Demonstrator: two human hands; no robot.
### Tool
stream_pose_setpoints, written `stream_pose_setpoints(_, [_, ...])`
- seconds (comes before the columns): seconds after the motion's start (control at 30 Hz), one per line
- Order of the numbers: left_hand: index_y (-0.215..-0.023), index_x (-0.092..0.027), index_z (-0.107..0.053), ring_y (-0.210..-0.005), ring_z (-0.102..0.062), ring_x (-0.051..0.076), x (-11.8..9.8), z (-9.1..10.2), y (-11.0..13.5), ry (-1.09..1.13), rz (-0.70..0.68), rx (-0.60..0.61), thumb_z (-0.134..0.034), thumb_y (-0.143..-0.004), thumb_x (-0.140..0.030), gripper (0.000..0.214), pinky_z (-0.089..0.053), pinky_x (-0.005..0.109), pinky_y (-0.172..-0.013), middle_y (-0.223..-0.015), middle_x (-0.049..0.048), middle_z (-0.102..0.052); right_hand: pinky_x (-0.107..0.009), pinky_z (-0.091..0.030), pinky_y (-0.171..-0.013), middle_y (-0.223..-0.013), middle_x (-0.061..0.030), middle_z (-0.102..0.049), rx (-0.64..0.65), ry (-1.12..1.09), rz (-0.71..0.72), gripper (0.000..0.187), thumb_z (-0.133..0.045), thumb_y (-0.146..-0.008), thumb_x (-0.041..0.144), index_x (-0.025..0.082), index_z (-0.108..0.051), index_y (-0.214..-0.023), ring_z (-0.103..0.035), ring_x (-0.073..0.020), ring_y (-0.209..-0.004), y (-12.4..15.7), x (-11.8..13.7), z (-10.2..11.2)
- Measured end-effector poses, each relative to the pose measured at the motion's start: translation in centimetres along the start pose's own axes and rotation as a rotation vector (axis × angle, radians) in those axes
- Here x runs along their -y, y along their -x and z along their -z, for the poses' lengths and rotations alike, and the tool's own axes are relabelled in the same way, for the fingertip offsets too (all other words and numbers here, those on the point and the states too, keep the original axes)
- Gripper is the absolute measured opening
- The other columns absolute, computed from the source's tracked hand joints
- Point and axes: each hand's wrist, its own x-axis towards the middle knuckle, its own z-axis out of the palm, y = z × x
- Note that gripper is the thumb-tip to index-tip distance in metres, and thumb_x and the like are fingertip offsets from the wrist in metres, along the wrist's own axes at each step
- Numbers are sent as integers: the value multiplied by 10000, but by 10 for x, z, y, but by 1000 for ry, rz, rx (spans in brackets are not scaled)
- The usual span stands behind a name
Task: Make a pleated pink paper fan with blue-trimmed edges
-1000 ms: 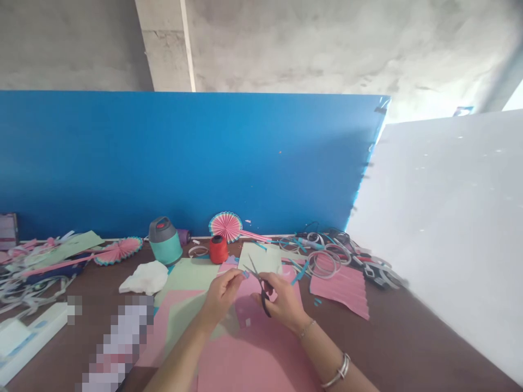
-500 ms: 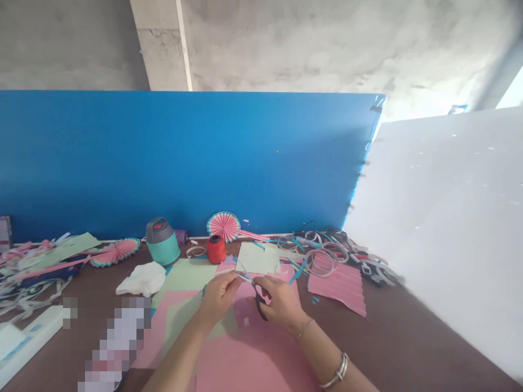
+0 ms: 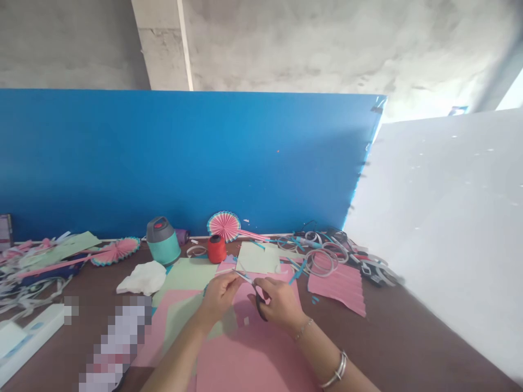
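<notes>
In the middle of the head view, my right hand (image 3: pixel 281 305) is closed around the dark handles of a pair of scissors (image 3: pixel 260 306). The scissors' metal blades point up and left, reaching my left hand's fingertips. My left hand (image 3: pixel 220 296) is closed in a pinch at those blades. What it pinches is mostly hidden; a thin pale strip (image 3: pixel 223 270) shows just above the fingers. Both hands are over a large pink sheet (image 3: pixel 253 359), with pale green paper (image 3: pixel 192 275) beneath and behind the left arm.
Behind the hands stand a red thread spool (image 3: pixel 216 250), a teal and grey container (image 3: pixel 162 242) and a pink pleated paper fan (image 3: pixel 224 226). White tissue (image 3: pixel 142 279) lies left. Coiled pale strips (image 3: pixel 322 261) and a creased pink sheet (image 3: pixel 339 286) lie right. A blue partition (image 3: pixel 183 163) borders the back.
Almost nothing differs. The scissors and both hands keep nearly the same position, and the view has shifted very slightly.
</notes>
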Motion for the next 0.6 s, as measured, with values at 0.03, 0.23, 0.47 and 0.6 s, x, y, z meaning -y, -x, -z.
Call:
stream_pose_setpoints(0.03, [-819,-195,-639,-751,-584,147,0,0,0,3,2,2,-372,-899,-363,326,-426,212,-706,-790,5,-654,-199,-271,-512,-620,-5,-585,-11,-1,6,226,-528,-800,349,178,-627,-910,-494,-110,-526,0,0,0])
stream_pose_setpoints(0.23, [-860,-188,-658,-769,-586,156,1,1,-1,65,20,20,-385,-885,-353,319,-432,217,-723,-807,12,-668,-194,-280,-504,-606,-11,-597,-53,-16,38,219,-513,-806,341,171,-629,-881,-501,-105,-504,0,-4,-4])
stream_pose_setpoints(0.47, [-924,-169,-672,-783,-582,163,-2,0,-1,142,30,31,-397,-882,-364,340,-436,233,-740,-825,22,-672,-193,-290,-510,-617,-20,-619,-44,5,45,231,-486,-823,342,172,-627,-893,-523,-107,-508,0,-3,-4])
stream_pose_setpoints(0.6, [-905,-165,-662,-795,-572,165,-3,0,-1,161,33,40,-395,-885,-372,338,-432,241,-744,-821,22,-655,-192,-296,-518,-631,-19,-632,-16,6,33,236,-478,-835,354,183,-623,-909,-537,-109,-521,1,-4,-3])
